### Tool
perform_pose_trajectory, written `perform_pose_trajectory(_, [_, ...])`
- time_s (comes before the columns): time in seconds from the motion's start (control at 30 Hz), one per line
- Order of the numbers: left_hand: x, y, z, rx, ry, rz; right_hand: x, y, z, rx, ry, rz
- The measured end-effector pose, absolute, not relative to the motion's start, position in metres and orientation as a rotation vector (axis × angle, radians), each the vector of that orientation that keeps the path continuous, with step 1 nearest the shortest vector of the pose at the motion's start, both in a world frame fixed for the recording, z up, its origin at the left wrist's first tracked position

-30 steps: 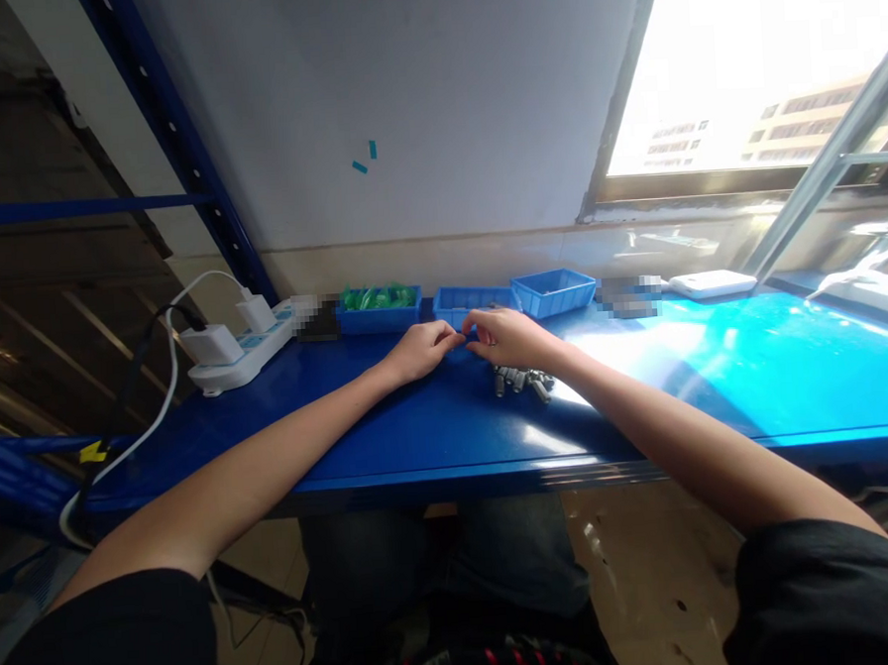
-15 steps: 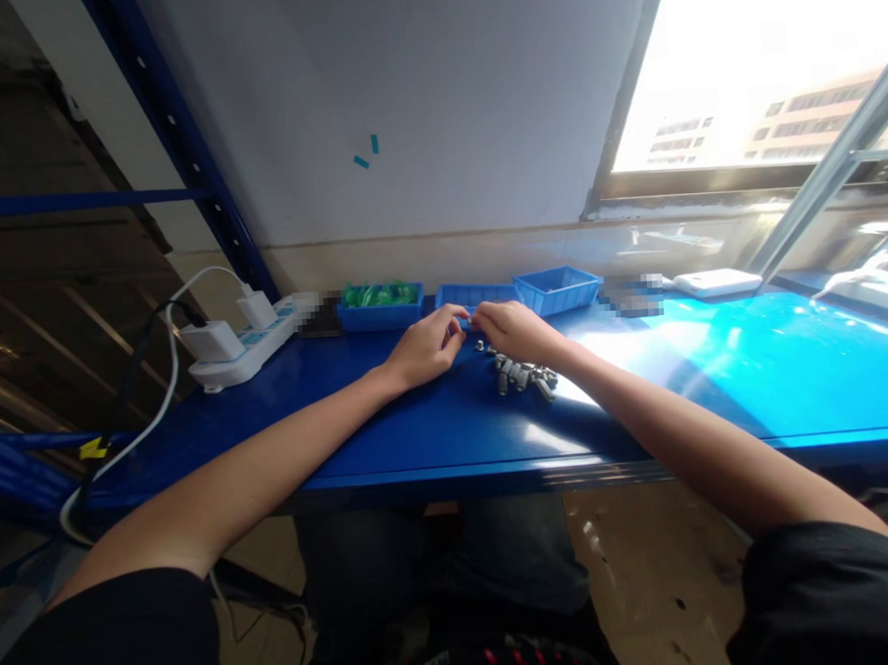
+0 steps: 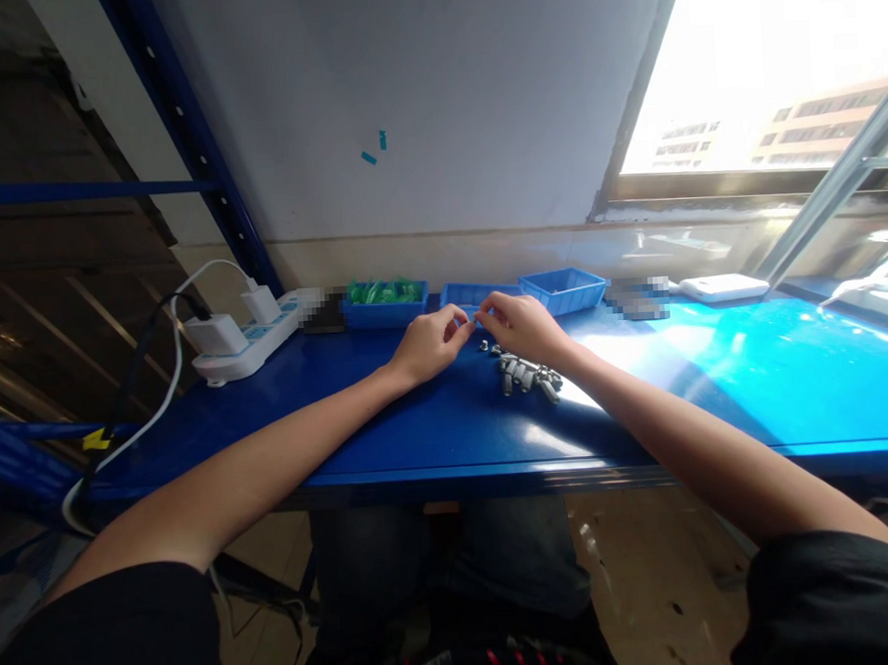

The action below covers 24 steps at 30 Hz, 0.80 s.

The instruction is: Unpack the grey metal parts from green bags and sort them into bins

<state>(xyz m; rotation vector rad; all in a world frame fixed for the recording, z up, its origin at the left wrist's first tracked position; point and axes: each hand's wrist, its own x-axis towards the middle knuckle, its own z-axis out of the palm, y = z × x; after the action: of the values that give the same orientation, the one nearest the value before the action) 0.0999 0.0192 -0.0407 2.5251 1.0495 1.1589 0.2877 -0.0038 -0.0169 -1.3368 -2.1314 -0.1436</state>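
Note:
My left hand [image 3: 434, 343] and my right hand [image 3: 519, 326] meet fingertip to fingertip above the blue tabletop [image 3: 404, 429], just in front of the middle bin. Both are closed in a pinch; whatever lies between the fingers is too small to make out. Below my right hand is a loose pile of small grey metal cylinders [image 3: 527, 376], some lying on their sides. A separate little metal piece [image 3: 483, 345] rests between the hands and the pile.
Along the wall stand a blue bin of green pieces [image 3: 385, 306], a middle blue bin [image 3: 453, 294] partly behind my hands, and another blue bin [image 3: 563, 290]. A white power strip [image 3: 248, 355] with plugs and cables is at left. A white flat device [image 3: 724, 286] lies at right.
The fingers of my right hand have lifted slightly and shifted at the fingertips. My left fingers have closed in more. The whole view has moved a little; the metal pile looks the same.

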Motion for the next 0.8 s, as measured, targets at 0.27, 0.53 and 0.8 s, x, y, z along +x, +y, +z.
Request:
perform_pose_trajectory(0.27, [0.099,0.019,-0.035,2.331,0.98,1.078,0.288,-0.008,-0.015,-1.201,-2.273,-0.147])
perform_pose_trajectory(0.53, [0.103,0.016,-0.043,2.786,0.985,0.696,0.315,-0.005,0.009,-1.333,-1.799,-0.407])
perform_pose_trajectory(0.8, [0.102,0.017,-0.042,2.873,1.013,0.583,0.37,0.029,-0.004,-1.91,-1.691,-0.364])
